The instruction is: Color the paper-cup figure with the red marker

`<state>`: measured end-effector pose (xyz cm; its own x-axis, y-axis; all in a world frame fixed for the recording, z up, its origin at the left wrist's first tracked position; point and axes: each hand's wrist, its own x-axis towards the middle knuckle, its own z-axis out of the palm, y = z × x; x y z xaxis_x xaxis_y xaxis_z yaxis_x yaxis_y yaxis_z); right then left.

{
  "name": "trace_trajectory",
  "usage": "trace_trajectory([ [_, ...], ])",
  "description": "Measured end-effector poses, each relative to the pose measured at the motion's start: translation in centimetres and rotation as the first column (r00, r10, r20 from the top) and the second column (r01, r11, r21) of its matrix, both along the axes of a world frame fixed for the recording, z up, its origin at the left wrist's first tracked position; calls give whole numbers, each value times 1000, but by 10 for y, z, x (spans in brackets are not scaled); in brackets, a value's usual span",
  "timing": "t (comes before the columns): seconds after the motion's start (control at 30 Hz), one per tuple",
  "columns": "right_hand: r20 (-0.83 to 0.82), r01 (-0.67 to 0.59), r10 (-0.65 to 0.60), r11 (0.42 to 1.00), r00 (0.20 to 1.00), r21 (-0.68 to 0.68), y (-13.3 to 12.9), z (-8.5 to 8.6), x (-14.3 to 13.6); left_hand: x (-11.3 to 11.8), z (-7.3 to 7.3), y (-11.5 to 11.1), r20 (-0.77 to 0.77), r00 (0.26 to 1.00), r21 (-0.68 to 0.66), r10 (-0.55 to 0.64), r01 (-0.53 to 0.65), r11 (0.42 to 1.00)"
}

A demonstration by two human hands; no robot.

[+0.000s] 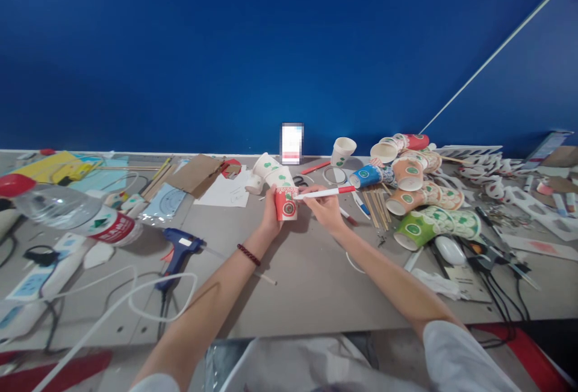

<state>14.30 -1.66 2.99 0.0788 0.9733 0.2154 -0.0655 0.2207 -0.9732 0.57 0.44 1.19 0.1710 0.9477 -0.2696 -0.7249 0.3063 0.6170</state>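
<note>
My left hand (270, 212) is wrapped round a red-and-white paper cup (286, 206) with a round emblem on its side. White paper cups (271, 169) with green leaf prints sit right behind it, apparently in one row with it. Between the fingers of my right hand (327, 206) is a white marker (332, 192) with a red end, its tip close to the red cup's upper side. Whether the tip touches the cup I cannot tell. A sheet of white paper (223, 192) lies left of the cups, and black-handled scissors (301, 180) lie partly hidden behind my right hand.
Left are a water bottle (81, 208), a blue glue gun (178, 256), a power strip (45, 286) and a looping white cable. Several paper cups (409, 173) pile up at right, near wooden sticks (376, 208), a mouse (450, 250) and cables. A phone (292, 142) leans against the blue wall.
</note>
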Motion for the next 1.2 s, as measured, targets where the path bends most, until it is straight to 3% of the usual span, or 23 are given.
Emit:
trace_trajectory([
  [0.6, 28, 23, -23, 1000, 999, -11, -2, 2, 0, 0, 3, -2, 2, 999, -25, 40, -40, 999],
  [1.2, -3, -4, 4, 1000, 1000, -6, -2, 3, -1, 2, 9, -3, 0, 1000, -3, 8, -8, 1000],
])
